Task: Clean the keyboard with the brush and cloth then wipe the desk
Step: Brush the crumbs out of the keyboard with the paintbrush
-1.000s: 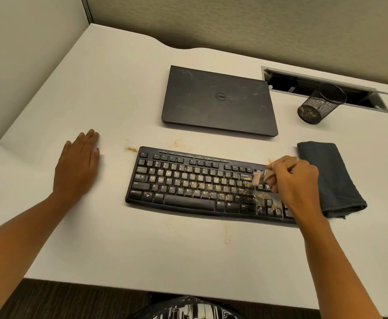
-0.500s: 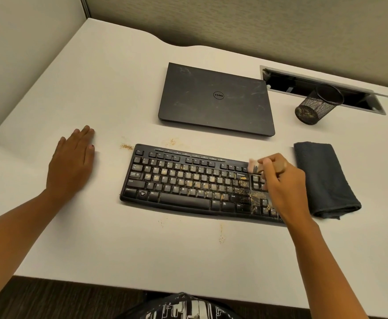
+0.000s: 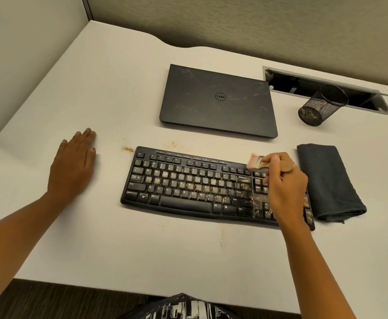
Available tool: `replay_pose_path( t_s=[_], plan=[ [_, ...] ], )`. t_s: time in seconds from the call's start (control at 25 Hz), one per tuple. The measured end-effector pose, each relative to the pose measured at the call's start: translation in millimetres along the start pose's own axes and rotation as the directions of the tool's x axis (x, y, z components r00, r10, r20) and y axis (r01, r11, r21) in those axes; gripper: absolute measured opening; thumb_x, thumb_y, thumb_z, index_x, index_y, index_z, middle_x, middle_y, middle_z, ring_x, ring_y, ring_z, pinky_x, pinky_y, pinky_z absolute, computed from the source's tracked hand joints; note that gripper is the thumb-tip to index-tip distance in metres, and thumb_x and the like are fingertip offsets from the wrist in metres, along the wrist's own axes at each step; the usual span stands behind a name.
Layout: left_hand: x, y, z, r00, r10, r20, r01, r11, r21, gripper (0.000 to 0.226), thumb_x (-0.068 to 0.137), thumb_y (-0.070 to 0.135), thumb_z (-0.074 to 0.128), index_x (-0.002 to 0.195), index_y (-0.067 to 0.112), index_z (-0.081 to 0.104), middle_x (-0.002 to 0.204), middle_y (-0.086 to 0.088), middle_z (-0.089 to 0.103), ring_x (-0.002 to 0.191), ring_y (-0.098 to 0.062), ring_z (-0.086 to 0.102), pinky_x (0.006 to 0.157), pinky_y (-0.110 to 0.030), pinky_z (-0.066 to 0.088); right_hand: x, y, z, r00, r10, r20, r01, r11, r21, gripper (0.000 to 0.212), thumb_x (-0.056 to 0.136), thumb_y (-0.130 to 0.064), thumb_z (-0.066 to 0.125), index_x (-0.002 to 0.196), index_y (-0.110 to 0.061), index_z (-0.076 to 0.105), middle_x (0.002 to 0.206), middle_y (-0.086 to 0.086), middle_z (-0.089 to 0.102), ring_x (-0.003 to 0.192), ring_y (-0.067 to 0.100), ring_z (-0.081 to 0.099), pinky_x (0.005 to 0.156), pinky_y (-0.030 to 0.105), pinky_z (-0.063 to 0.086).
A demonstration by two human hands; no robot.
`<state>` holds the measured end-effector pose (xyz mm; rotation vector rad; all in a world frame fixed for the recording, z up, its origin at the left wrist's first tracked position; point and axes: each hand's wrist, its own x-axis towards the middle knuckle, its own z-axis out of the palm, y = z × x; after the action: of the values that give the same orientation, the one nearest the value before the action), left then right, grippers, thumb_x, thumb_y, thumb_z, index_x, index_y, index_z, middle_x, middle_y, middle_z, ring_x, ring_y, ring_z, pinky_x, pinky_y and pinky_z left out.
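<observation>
Keyboard (image 3: 188, 187): lying flat in the middle of the bench (image 3: 96, 88), its long side facing the person. Tan grit is sitting on the middle and right-hand keys and is thickest around the arrow-key block.
Brush (image 3: 256, 162): hanging over the keyboard's far right corner with its bristle end pointing left. It is blurred, so I cannot tell whether the bristles are touching the keys.
Right hand (image 3: 285, 187): its grip is clamping the brush handle, with the fingers curled and the wrist hovering above the number pad.
Left hand (image 3: 73, 166): lying flat on the bench, well left of the keyboard. The fingers are straight and the grip is holding nothing.
Cloth (image 3: 328, 183): dark and folded, lying untouched just right of the keyboard.
Loose grit (image 3: 128, 148): small patches are lying on the bench by the keyboard's far left corner and along its near edge.
Other things: a closed laptop (image 3: 218, 100) is resting beyond the keyboard. A mesh cup (image 3: 321, 104) is lying on its side at the far right.
Step in hand: brushing, seemingly at the right end of the keyboard. The cloth pass and the bench wipe are not yet begun.
Next move: this is calling for short, light strokes along the key rows, sweeping the grit off one edge rather than down between the keys. The free hand could be steadying the keyboard. After that comes swapping the brush for the cloth.
</observation>
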<state>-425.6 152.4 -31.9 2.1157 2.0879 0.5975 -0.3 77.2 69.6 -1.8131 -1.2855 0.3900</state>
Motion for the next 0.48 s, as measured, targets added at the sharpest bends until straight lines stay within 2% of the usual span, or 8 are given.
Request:
replay_pose_path(
  t_s=[0.08, 0.2, 0.28, 0.36, 0.48],
  plan=[
    [-0.2, -0.1, -0.2, 1.0, -0.002, 0.0, 0.002, 1.0, 0.001, 0.057, 0.098, 0.033, 0.021, 0.148, 0.013, 0.039, 0.156, -0.003, 0.035, 0.146, -0.021, 0.027, 0.117, -0.024, 0.002, -7.2, -0.9, -0.9, 0.999, -0.028, 0.015, 0.028, 0.999, 0.018, 0.029, 0.102, -0.021, 0.041, 0.084, -0.018, 0.063, 0.066, 0.006, 0.062, 0.059, 0.03, 0.057, 0.052, 0.048, 0.048],
    [-0.7, 0.8, -0.4, 1.0, 0.0, 0.004, 0.0, 1.0, 0.003, 0.055, 0.099, 0.031, 0.023, 0.149, 0.013, 0.038, 0.156, -0.003, 0.035, 0.146, -0.02, 0.026, 0.117, -0.026, 0.004, -15.0, -3.4, 14.2, 0.992, -0.112, 0.054, 0.112, 0.994, 0.004, 0.027, 0.102, -0.02, 0.042, 0.088, -0.02, 0.065, 0.072, -0.001, 0.063, 0.062, 0.018, 0.059, 0.051, 0.038, 0.048],
    [-0.8, 1.3, -1.0, 1.0, 0.002, 0.004, -0.002, 1.0, 0.006, 0.055, 0.099, 0.031, 0.022, 0.149, 0.012, 0.038, 0.156, -0.004, 0.035, 0.146, -0.021, 0.026, 0.118, -0.029, 0.006, -11.5, -0.7, 23.8, 0.99, -0.138, 0.038, 0.137, 0.99, 0.033, 0.022, 0.102, -0.02, 0.044, 0.101, -0.021, 0.066, 0.087, -0.006, 0.063, 0.074, 0.014, 0.061, 0.057, 0.03, 0.051],
    [-0.5, 1.4, -1.5, 1.0, -0.001, 0.008, 0.001, 1.0, 0.01, 0.056, 0.099, 0.031, 0.022, 0.149, 0.013, 0.038, 0.156, -0.003, 0.034, 0.146, -0.02, 0.026, 0.118, -0.03, 0.006, -7.5, 3.4, 23.0, 0.991, -0.135, 0.014, 0.134, 0.988, 0.074, 0.02, 0.101, -0.019, 0.047, 0.109, -0.025, 0.064, 0.092, -0.011, 0.062, 0.078, 0.009, 0.061, 0.062, 0.027, 0.051],
    [0.0, 1.5, -1.8, 1.0, -0.005, 0.007, 0.005, 1.0, 0.007, 0.056, 0.099, 0.032, 0.022, 0.149, 0.014, 0.038, 0.156, -0.003, 0.035, 0.146, -0.02, 0.026, 0.118, -0.029, 0.005, -12.7, 9.1, 13.7, 0.981, -0.196, 0.0, 0.196, 0.979, 0.049, 0.021, 0.098, -0.01, 0.05, 0.103, -0.019, 0.068, 0.091, -0.01, 0.066, 0.081, -0.001, 0.061, 0.066, 0.019, 0.05]
  ],
)
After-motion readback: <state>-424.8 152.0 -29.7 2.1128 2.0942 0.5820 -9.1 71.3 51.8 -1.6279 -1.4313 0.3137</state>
